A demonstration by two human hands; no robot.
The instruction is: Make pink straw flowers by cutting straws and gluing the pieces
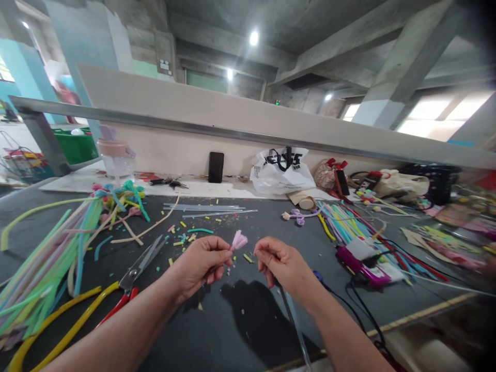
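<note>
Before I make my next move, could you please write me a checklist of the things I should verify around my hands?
1. Pink tuft held: ok, pinched in your left hand.
2. Right hand free: cannot tell, the curled fingers hide its grip.
3. Scissors clear of both hands: ok, lying to the left.
4. Dark table free of scraps: not ok, cut pieces lie around.
5. Phone upright: ok, standing at the back.

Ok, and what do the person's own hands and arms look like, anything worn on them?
The left hand and right hand are ungloved. The left forearm and right forearm show no sleeves within view. I can make out no watch, bracelet, ring or marking.
</note>
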